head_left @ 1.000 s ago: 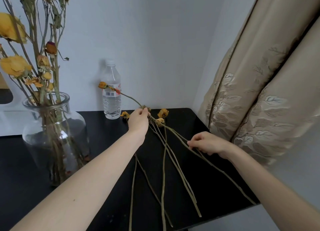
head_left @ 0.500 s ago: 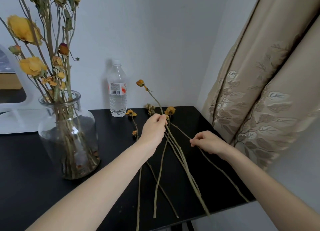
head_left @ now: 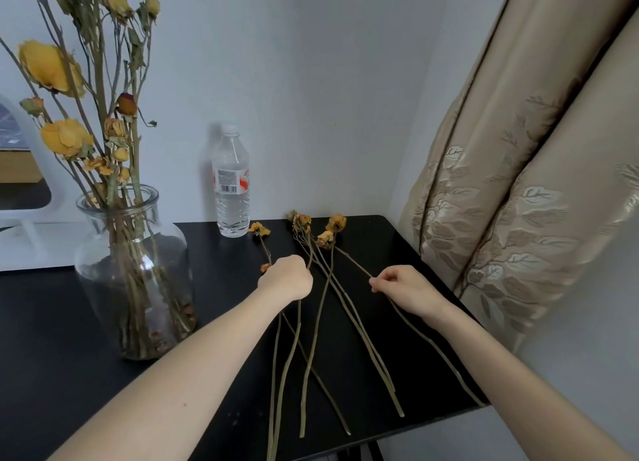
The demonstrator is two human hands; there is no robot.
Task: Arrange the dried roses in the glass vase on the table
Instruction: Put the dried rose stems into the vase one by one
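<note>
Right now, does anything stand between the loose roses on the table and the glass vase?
Nothing visible does. Only bare black table lies between the loose roses and the glass vase; the water bottle stands farther back. Other stems crowd the vase's mouth.

Bottle [head_left: 231,187] upright against wall [head_left: 311,80]; beige leaf-patterned curtain [head_left: 518,201] at right; white-framed mirror [head_left: 20,170] far left.

vase [head_left: 131,270] left on table [head_left: 52,322] | bottle [head_left: 231,191] at back | loose roses [head_left: 335,222] right

One vase [head_left: 103,253], one bottle [head_left: 231,187], two hands [head_left: 287,277] [head_left: 404,289]
</note>
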